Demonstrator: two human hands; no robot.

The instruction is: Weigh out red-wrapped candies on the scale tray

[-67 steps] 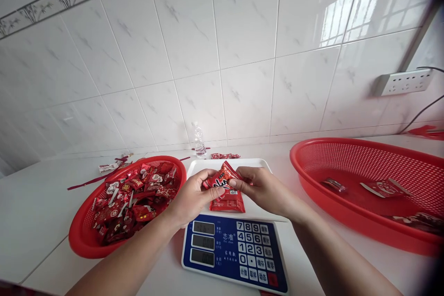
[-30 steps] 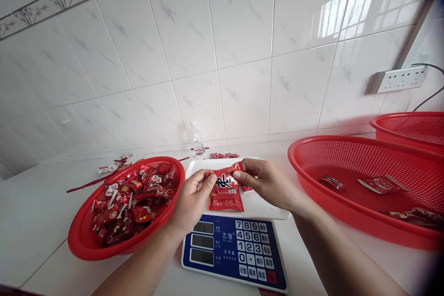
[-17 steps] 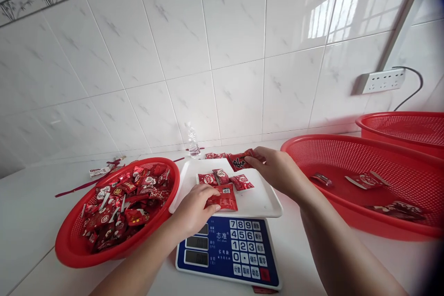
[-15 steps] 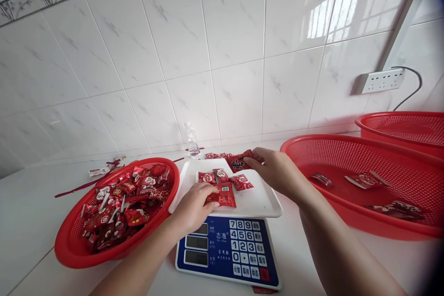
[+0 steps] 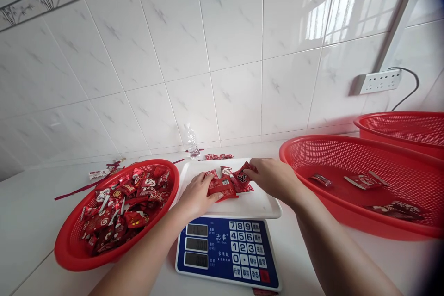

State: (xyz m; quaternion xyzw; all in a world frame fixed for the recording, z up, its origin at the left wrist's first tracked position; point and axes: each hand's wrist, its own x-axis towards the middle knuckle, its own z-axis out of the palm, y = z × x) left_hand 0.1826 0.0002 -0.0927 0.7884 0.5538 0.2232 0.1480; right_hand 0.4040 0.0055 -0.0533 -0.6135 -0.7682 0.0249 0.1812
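On the white scale tray (image 5: pixel 265 203) lie several small red snack packets (image 5: pixel 226 171) with white labels. My left hand (image 5: pixel 196 198) is closed round the edge of a plain red packet (image 5: pixel 224 187), thumb at its near side. A red packet with black lettering (image 5: pixel 243 175) is pinched by its right end in my right hand (image 5: pixel 274 176), over the other packets and overlapping them. In front of the tray is the scale's blue keypad panel (image 5: pixel 222 252) with grey displays.
At left stands a red basket (image 5: pixel 67 245) heaped with wrapped snacks. A larger red basket (image 5: pixel 333 203) at right holds a few packets, with another red basket (image 5: pixel 409 143) behind. A clear bottle (image 5: pixel 192 143) and more red packets (image 5: pixel 218 157) are near the wall.
My right hand has brought the black-lettered packet from the tray's far edge toward me, onto the other packets. My left hand still grips the plain red packet, now slightly shifted.
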